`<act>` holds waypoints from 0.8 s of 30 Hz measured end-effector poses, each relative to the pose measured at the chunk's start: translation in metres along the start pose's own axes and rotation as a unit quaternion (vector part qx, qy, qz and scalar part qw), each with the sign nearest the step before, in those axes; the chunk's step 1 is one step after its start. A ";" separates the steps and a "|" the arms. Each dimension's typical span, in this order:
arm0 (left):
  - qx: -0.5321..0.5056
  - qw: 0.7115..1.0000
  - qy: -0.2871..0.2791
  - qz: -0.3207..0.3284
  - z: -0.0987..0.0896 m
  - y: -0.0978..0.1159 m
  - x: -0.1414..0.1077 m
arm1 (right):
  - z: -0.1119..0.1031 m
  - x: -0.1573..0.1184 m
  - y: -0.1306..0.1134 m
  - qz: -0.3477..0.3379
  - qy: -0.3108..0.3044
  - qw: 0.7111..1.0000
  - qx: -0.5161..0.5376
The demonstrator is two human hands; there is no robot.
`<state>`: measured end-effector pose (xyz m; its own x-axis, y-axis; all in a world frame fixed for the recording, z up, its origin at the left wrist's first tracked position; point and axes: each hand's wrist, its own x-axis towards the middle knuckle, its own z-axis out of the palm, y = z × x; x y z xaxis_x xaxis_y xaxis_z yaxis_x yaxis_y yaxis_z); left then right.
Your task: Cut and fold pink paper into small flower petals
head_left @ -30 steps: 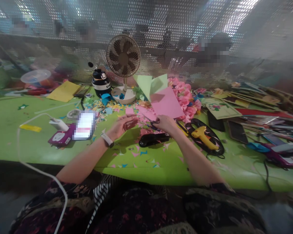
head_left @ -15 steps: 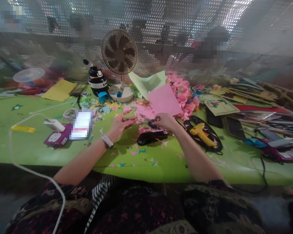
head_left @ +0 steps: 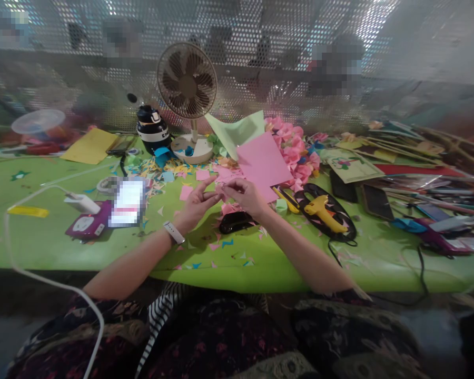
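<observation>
My left hand point(head_left: 197, 206), with a pale watch on its wrist, is over the green table point(head_left: 118, 252), its fingertips meeting those of my right hand point(head_left: 245, 196). Both hands are closed around something small and pinkish between the fingertips, too small to name. Just below them lies a black stapler-like tool point(head_left: 233, 222), partly under my right hand. A square pink sheet point(head_left: 264, 163) rests behind my right hand, against a curved pale green sheet point(head_left: 239, 134). Small pink squares point(head_left: 186, 192) lie beyond my left hand.
A fan point(head_left: 187, 81) and a dark bottle point(head_left: 153, 129) stand at the back. Pink paper flowers point(head_left: 294, 150) are piled right of the sheets. A yellow glue gun point(head_left: 326, 213) lies at right, a lit phone point(head_left: 127, 202) and purple box point(head_left: 85, 226) at left. Paper scraps surround the hands.
My right hand has moved left, away from the dark object it was at, to meet my left hand. A pink square beyond my left hand is now uncovered. The view has shifted slightly.
</observation>
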<state>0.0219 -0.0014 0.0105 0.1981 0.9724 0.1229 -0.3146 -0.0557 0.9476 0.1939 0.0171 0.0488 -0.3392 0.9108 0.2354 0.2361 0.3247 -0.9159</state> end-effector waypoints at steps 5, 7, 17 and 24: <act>0.031 0.999 -0.012 -0.001 -0.003 0.000 0.003 | -0.002 0.004 0.004 -0.013 0.075 0.997 0.009; 0.081 0.996 -0.029 -0.002 -0.005 -0.001 0.004 | -0.007 0.008 0.010 -0.013 0.114 0.993 0.027; 0.251 0.963 -0.075 0.060 -0.012 -0.009 0.010 | -0.021 0.012 0.016 0.021 0.084 0.987 0.134; 0.193 0.978 -0.074 0.036 -0.023 0.003 0.014 | -0.025 0.015 0.020 0.051 0.025 0.988 0.144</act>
<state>0.0022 0.0169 0.0085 0.3290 0.9212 0.2079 0.0360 -0.2323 0.9720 0.2164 0.0432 0.0425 -0.2798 0.9489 0.1458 -0.0045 0.1506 -0.9886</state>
